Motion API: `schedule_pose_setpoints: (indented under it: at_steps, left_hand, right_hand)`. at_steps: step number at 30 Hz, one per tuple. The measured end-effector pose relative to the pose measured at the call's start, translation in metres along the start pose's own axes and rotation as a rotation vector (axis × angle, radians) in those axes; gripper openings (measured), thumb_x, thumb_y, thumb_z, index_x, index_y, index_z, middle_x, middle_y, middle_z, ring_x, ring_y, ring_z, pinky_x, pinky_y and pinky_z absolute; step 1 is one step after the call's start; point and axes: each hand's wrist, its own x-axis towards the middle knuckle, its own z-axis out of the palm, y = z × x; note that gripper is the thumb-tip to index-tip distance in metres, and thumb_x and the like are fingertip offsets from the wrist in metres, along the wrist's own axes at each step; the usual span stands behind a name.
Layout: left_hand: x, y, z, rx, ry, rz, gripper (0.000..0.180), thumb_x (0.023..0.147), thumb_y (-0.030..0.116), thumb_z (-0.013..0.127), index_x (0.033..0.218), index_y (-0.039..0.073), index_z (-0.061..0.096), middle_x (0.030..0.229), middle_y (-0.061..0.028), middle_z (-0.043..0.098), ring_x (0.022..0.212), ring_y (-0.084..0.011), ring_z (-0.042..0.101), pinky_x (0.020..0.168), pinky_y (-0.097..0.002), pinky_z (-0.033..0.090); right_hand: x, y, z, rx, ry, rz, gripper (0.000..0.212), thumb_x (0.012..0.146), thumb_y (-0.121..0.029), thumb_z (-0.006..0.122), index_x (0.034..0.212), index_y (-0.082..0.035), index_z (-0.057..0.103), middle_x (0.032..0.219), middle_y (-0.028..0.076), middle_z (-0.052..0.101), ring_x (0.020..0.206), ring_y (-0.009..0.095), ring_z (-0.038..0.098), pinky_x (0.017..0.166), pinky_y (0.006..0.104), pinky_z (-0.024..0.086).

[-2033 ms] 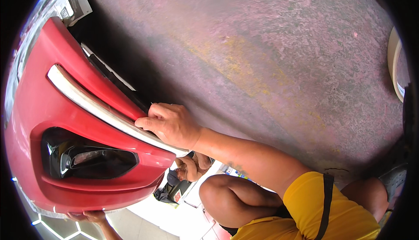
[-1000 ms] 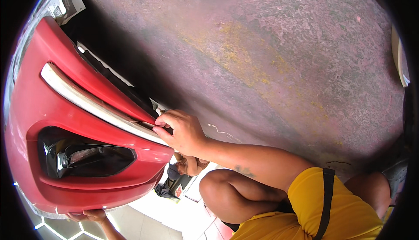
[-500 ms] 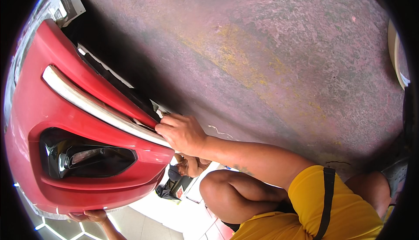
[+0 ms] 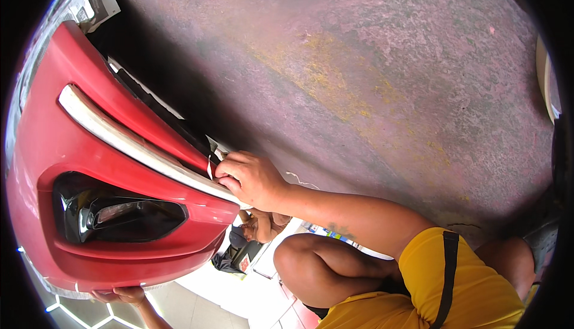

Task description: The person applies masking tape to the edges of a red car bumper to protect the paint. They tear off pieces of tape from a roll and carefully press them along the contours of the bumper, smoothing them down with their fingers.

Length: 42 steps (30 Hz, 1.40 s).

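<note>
A red car bumper (image 4: 125,155) fills the left side, with a dark glossy lamp recess (image 4: 119,206) in it. Along its upper part runs a long white masking strip (image 4: 143,149). My right hand (image 4: 252,179) is at the near end of this strip, thumb and fingers pinched together. A thin loose white piece of masking tape (image 4: 210,166) stands up beside the fingertips and leads toward them. Under the bumper's lower edge, my left hand (image 4: 122,295) grips the rim; part of its fingers is hidden behind it.
Newspaper sheets (image 4: 98,3) cover the bumper's far end. Rough, stained concrete floor (image 4: 359,78) spreads beyond. My bent knee (image 4: 311,263) is close below my right forearm. Another person with a dark cap (image 4: 238,237) is in the background. A pale round-edged object (image 4: 543,78) stands at far right.
My right hand has shifted slightly right and turned, so its thumb shows more. A thin loose tape end now rises by its fingertips. The left hand keeps its place.
</note>
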Motion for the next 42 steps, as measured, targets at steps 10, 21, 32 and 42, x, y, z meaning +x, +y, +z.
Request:
schedule_pose_setpoints:
  at_steps: [10,21,32,42]
  left_hand:
    - [-0.002,-0.002,-0.003,0.006,-0.023,-0.044,0.074,0.115,0.051,0.031,0.165,-0.002,0.019,0.171,-0.0228,0.014,0.158,-0.0429,0.024,0.124,-0.0636,0.030]
    - [-0.016,-0.029,-0.010,0.031,-0.003,-0.021,0.074,0.115,0.051,0.030,0.166,-0.001,0.019,0.172,-0.0222,0.016,0.159,-0.0426,0.023,0.125,-0.0630,0.028]
    - [-0.007,-0.011,-0.004,0.047,0.004,-0.022,0.073,0.115,0.049,0.031,0.166,-0.001,0.021,0.172,-0.0228,0.014,0.160,-0.0433,0.020,0.126,-0.0638,0.025]
    - [-0.006,-0.013,-0.003,0.023,0.011,-0.023,0.072,0.114,0.048,0.033,0.165,-0.002,0.022,0.172,-0.0237,0.014,0.160,-0.0444,0.020,0.126,-0.0649,0.024]
  right_hand:
    - [-0.005,-0.005,-0.004,0.072,-0.056,0.009,0.024,0.089,-0.008,0.076,0.113,-0.009,0.074,0.106,0.010,0.070,0.102,0.034,0.069,0.088,0.0443,0.058]
    - [0.000,-0.035,0.005,0.290,0.146,0.229,0.016,0.094,-0.013,0.079,0.103,-0.003,0.071,0.099,0.010,0.072,0.087,0.020,0.072,0.074,0.0341,0.056]
    - [0.012,-0.046,0.002,0.278,0.293,0.186,0.006,0.096,-0.007,0.073,0.099,-0.003,0.071,0.094,0.012,0.073,0.084,0.026,0.073,0.075,0.0373,0.057]
    - [0.026,-0.040,-0.008,0.084,0.207,0.061,0.007,0.094,-0.012,0.075,0.096,-0.007,0.070,0.081,0.013,0.070,0.077,0.033,0.070,0.069,0.0464,0.055]
